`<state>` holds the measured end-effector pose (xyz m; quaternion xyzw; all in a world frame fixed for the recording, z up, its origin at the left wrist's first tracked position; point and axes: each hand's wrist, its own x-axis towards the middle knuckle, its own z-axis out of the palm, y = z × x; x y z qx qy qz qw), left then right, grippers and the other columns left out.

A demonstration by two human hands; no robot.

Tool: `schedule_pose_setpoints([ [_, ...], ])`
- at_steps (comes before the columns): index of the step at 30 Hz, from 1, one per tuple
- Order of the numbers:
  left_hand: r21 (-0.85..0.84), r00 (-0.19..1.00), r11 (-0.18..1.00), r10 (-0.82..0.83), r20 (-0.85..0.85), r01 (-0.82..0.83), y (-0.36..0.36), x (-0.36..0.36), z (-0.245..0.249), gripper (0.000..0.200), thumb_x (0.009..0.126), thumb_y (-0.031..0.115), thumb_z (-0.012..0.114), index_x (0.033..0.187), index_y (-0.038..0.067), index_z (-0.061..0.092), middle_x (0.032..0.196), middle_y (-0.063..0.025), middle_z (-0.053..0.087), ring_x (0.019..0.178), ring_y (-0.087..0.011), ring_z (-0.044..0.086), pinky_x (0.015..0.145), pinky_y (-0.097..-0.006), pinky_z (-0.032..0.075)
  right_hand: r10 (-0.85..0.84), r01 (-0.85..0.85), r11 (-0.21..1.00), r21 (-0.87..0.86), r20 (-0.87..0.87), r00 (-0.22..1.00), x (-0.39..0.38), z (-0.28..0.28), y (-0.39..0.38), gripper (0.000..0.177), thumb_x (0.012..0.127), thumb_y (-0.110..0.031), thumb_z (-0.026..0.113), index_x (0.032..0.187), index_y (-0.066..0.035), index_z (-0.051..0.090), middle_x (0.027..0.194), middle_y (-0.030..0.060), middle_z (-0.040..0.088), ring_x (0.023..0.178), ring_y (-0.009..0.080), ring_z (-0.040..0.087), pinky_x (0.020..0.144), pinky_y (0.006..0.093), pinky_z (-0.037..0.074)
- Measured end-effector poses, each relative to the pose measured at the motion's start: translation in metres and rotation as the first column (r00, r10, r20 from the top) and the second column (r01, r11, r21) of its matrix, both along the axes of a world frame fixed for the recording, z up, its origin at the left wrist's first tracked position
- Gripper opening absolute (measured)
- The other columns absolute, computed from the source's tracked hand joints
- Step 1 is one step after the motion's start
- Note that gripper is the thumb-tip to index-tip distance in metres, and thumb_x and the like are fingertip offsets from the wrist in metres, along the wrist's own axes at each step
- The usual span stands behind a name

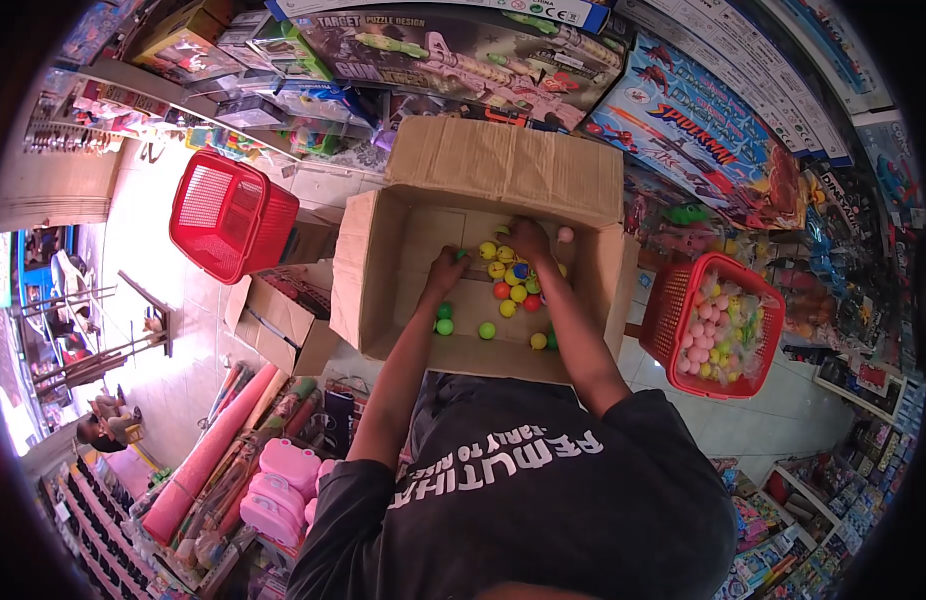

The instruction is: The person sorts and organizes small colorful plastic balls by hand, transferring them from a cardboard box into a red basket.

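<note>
An open cardboard box [413, 225] stands in front of me, with small coloured balls on its floor. My left hand [446, 272] reaches into its left half, fingers closed round a small green ball [461, 254]. Towards the box's far wall, my right hand [529, 241] is bent over a yellow ball [502, 231] at its fingertips; the fingers are partly hidden. Below that hand lies a cluster of yellow balls [507, 308], with a few orange ones and a blue one among them. Green balls [444, 327] lie nearer me, and a pink ball [565, 235] is at the right wall.
To the right, a red basket [663, 310] holds bagged pink and yellow balls. Another red basket [275, 228] stands at the left above a smaller carton [268, 325]. Boxed toys [703, 130] line the far shelf. Pink cases [275, 500] and rolls [211, 450] are at lower left.
</note>
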<state>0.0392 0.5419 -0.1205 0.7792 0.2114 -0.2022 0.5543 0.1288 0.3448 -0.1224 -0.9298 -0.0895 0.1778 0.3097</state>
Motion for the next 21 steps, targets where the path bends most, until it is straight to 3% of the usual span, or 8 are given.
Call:
schedule_pose_setpoints([
  [5, 0.102, 0.980, 0.981, -0.153, -0.125, 0.166, 0.008, 0.002, 0.013, 0.052, 0.080, 0.040, 0.058, 0.107, -0.003, 0.050, 0.091, -0.0182, 0.062, 0.081, -0.0254, 0.062, 0.074, -0.0345, 0.047, 0.018, -0.025, 0.998, 0.055, 0.123, 0.992, -0.007, 0.004, -0.003, 0.041, 0.063, -0.036, 0.073, 0.080, -0.003, 0.057, 0.070, 0.0121, 0.059, 0.066, 0.0250, 0.060, 0.061, 0.0362, 0.046],
  [7, 0.120, 0.957, 0.966, -0.203, -0.207, 0.231, 0.013, 0.002, 0.012, 0.052, 0.080, 0.041, 0.058, 0.108, -0.003, 0.050, 0.093, -0.0181, 0.062, 0.082, -0.0251, 0.062, 0.075, -0.0344, 0.047, -0.035, 0.063, 0.944, 0.325, -0.090, 0.995, -0.011, 0.026, -0.007, 0.040, 0.063, -0.030, 0.074, 0.085, -0.004, 0.053, 0.072, 0.0102, 0.058, 0.067, 0.0203, 0.059, 0.061, 0.0328, 0.046],
  [10, 0.096, 0.951, 0.965, -0.221, -0.219, 0.246, 0.017, 0.000, 0.015, 0.045, 0.084, 0.036, 0.054, 0.110, 0.000, 0.049, 0.086, -0.0118, 0.061, 0.069, -0.0183, 0.060, 0.059, -0.0303, 0.048, -0.125, 0.123, 0.921, 0.371, -0.019, 0.992, -0.023, 0.046, -0.006, 0.038, 0.066, -0.023, 0.073, 0.090, -0.004, 0.050, 0.075, 0.0084, 0.058, 0.068, 0.0175, 0.058, 0.063, 0.0302, 0.046],
  [12, -0.180, 0.968, 0.983, -0.006, -0.251, -0.041, 0.015, 0.001, 0.030, 0.044, 0.087, 0.034, 0.050, 0.116, 0.001, 0.046, 0.095, -0.0109, 0.059, 0.080, -0.0211, 0.061, 0.068, -0.0325, 0.049, -0.120, 0.105, 0.893, 0.438, 0.006, 0.993, -0.034, 0.057, -0.004, 0.039, 0.067, -0.021, 0.072, 0.094, -0.005, 0.049, 0.078, 0.0084, 0.058, 0.070, 0.0178, 0.058, 0.065, 0.0302, 0.046],
  [13, -0.182, 0.967, 0.982, -0.009, -0.253, -0.039, 0.009, 0.001, 0.048, 0.044, 0.087, 0.034, 0.050, 0.116, 0.001, 0.046, 0.095, -0.0109, 0.059, 0.080, -0.0211, 0.061, 0.068, -0.0325, 0.049, -0.114, 0.083, 0.860, 0.503, 0.032, 0.993, -0.040, 0.062, -0.002, 0.040, 0.068, -0.019, 0.072, 0.098, -0.005, 0.049, 0.081, 0.0084, 0.059, 0.072, 0.0180, 0.059, 0.067, 0.0301, 0.047],
  [15, -0.398, 0.946, 0.868, 0.211, -0.247, -0.297, -0.004, 0.001, 0.081, 0.039, 0.089, 0.034, 0.046, 0.114, 0.005, 0.046, 0.097, -0.0100, 0.057, 0.086, -0.0240, 0.060, 0.074, -0.0349, 0.049, -0.077, 0.028, 0.838, 0.546, 0.066, 0.995, -0.051, 0.069, 0.008, 0.042, 0.069, -0.021, 0.073, 0.100, -0.005, 0.048, 0.083, 0.0100, 0.059, 0.074, 0.0212, 0.060, 0.067, 0.0314, 0.047],
  [18, -0.617, 0.916, 0.723, 0.054, -0.398, -0.311, -0.006, 0.004, 0.077, 0.042, 0.091, 0.039, 0.040, 0.117, 0.006, 0.047, 0.105, -0.0083, 0.058, 0.097, -0.0219, 0.057, 0.084, -0.0362, 0.046, 0.012, -0.053, 0.811, 0.582, 0.074, 0.997, -0.065, 0.091, 0.023, 0.044, 0.070, -0.022, 0.073, 0.101, -0.005, 0.047, 0.085, 0.0117, 0.059, 0.076, 0.0244, 0.061, 0.068, 0.0327, 0.048],
  [21, -0.669, 0.901, 0.657, 0.037, -0.433, -0.348, -0.011, -0.001, 0.061, 0.042, 0.092, 0.043, 0.038, 0.117, 0.010, 0.048, 0.106, -0.0081, 0.058, 0.097, -0.0208, 0.057, 0.083, -0.0366, 0.046, 0.059, -0.032, 0.839, 0.544, -0.033, 0.998, -0.080, 0.101, 0.030, 0.044, 0.070, -0.022, 0.073, 0.102, -0.004, 0.048, 0.083, 0.0118, 0.060, 0.077, 0.0234, 0.062, 0.068, 0.0324, 0.049],
])
